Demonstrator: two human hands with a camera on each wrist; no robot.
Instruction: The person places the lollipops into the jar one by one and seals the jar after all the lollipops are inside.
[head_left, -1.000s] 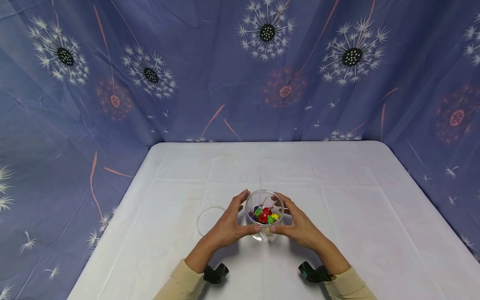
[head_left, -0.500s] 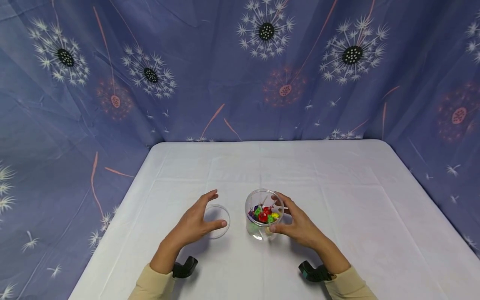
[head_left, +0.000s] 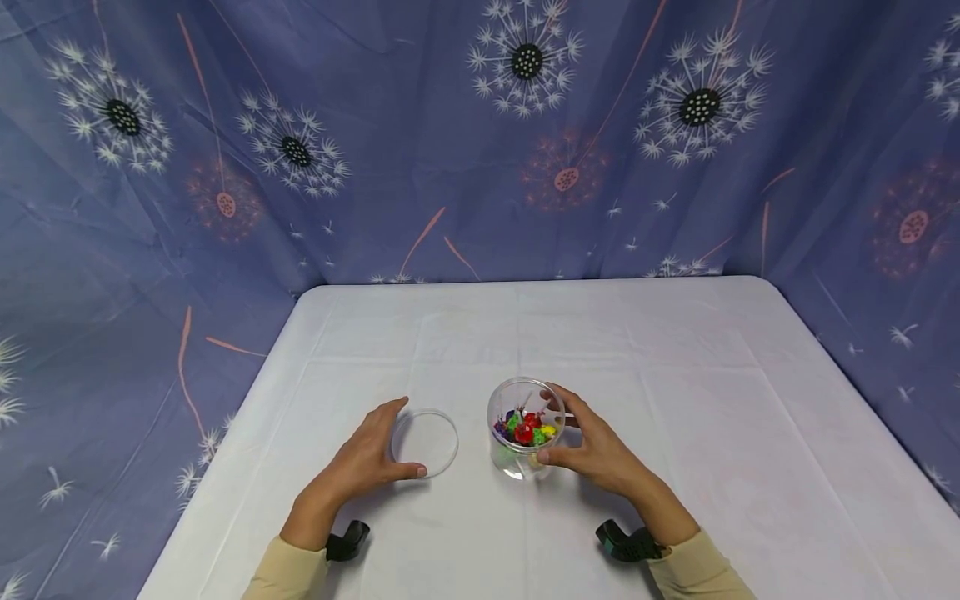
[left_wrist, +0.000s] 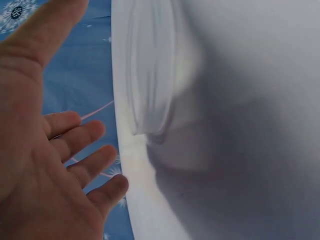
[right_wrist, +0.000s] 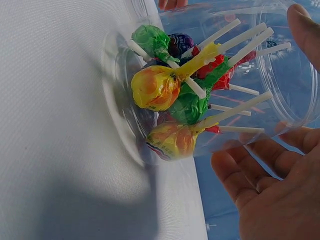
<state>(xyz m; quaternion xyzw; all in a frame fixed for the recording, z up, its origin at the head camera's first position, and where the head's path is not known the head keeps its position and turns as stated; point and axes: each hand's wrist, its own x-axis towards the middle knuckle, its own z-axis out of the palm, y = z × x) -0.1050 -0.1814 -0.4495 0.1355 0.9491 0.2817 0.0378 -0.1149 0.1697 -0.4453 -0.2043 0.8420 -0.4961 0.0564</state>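
Note:
A clear plastic jar (head_left: 512, 461) stands upright on the white table, its round mouth uncovered. Wrapped lollipops (right_wrist: 156, 87) in yellow, green, red and purple lie heaped at its bottom, white sticks poking upward. My right hand (head_left: 600, 454) holds the jar from the right side, thumb at the front and fingers round the back. Left of the jar lies a clear round lid (head_left: 455, 437), flat on the cloth. My left hand (head_left: 363, 457) is at the lid's left side, thumb by its front rim; in the left wrist view its fingers are spread beside the lid (left_wrist: 152, 70) without gripping it.
A white cloth (head_left: 637, 350) covers the table, whose far corners are rounded. Behind and at both sides hangs a blue curtain (head_left: 420, 150) with a dandelion print. Each wrist wears a black camera mount (head_left: 628, 543) close over the table.
My left hand has let go of the jar and moved left to the lid. The lid has shifted slightly. My right hand stays on the jar, which stands in place.

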